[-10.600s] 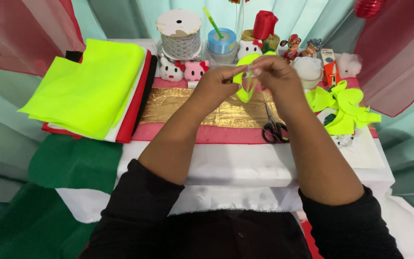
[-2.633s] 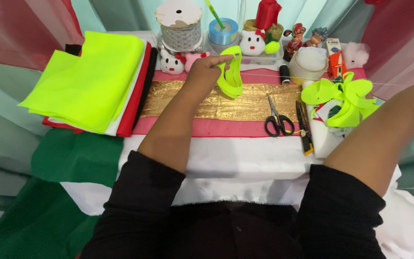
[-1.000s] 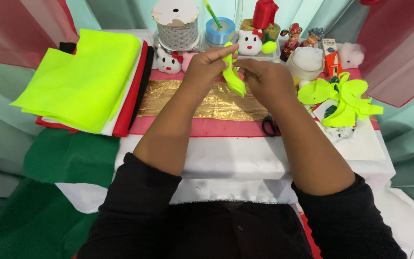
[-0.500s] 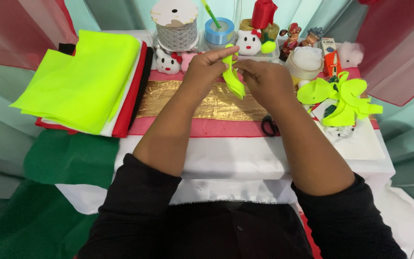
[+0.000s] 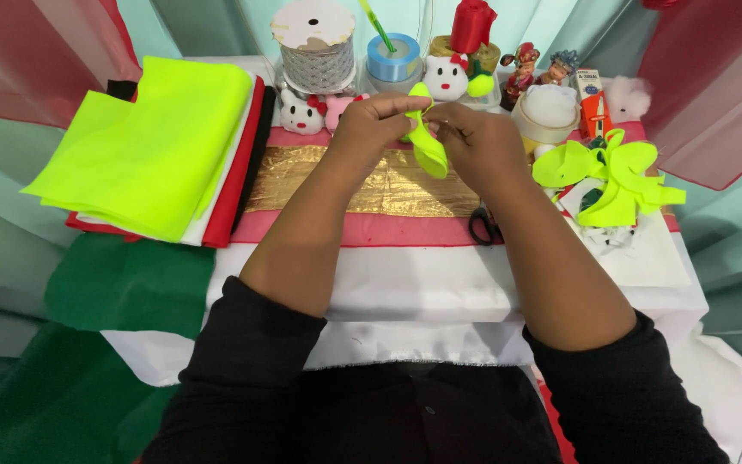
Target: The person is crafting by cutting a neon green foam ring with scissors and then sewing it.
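**Neon yellow-green strip pinched between both hands above the gold cloth**

A narrow strip of neon yellow-green fabric [image 5: 428, 148] is held up between the two hands over the middle of the table. The left hand [image 5: 377, 127] is closed on the strip's upper end, thumb and fingertips pressed together on it. The right hand [image 5: 474, 146] is set just right of it, its fingers curled in and pinched on the same strip, so the two hands nearly touch. The lower part of the strip is left hanging below the grips, folded into a loop.

Beneath the hands a band of crinkled gold fabric [image 5: 371, 185] is laid across a pink-red cloth [image 5: 371, 230], with white cloth nearer. Black-handled scissors [image 5: 483, 228] are partly hidden under the right forearm. To the left a stack of neon yellow, white, red and black felt sheets [image 5: 161, 146] is piled. To the right a bow of neon yellow-green loops [image 5: 616, 172] is seen lying. Along the far edge a spool of silver mesh ribbon [image 5: 313, 47], a roll of blue ribbon [image 5: 392, 58], a small white plush cat figure [image 5: 447, 79] and a red spool [image 5: 472, 24] are lined up. Green felt [image 5: 122, 283] is draped at the near left, and pale teal and sheer red curtains are hung around the table.
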